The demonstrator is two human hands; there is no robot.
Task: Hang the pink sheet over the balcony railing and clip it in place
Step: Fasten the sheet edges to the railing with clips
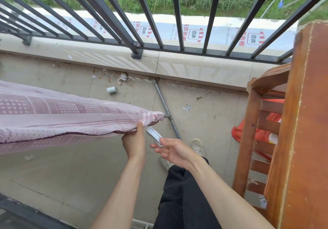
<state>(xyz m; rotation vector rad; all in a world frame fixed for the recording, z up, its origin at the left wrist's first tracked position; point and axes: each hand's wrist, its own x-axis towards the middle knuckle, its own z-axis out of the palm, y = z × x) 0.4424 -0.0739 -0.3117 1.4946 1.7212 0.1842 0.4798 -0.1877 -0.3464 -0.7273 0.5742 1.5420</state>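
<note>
The pink patterned sheet [58, 117] hangs draped over a grey metal pipe [167, 116] that runs in from the left; the pipe's end joint shows just past the sheet's right edge. My left hand [134, 141] grips the sheet's lower hem near that right end, thumb up against the fabric. Just to the right, my right hand [174, 151] holds a white plastic clip [154, 135] by its rear end. The clip's jaws point up-left toward the sheet and stand a short gap away from it. The black balcony railing [142, 15] stands farther ahead.
A tall wooden chair or rack [292, 122] stands close on the right, with an orange bag [255, 133] behind its slats. A tiled ledge [177, 65] carries the railing. Litter and a small white roll [111, 90] lie on the floor. My legs and shoe [197, 146] are below.
</note>
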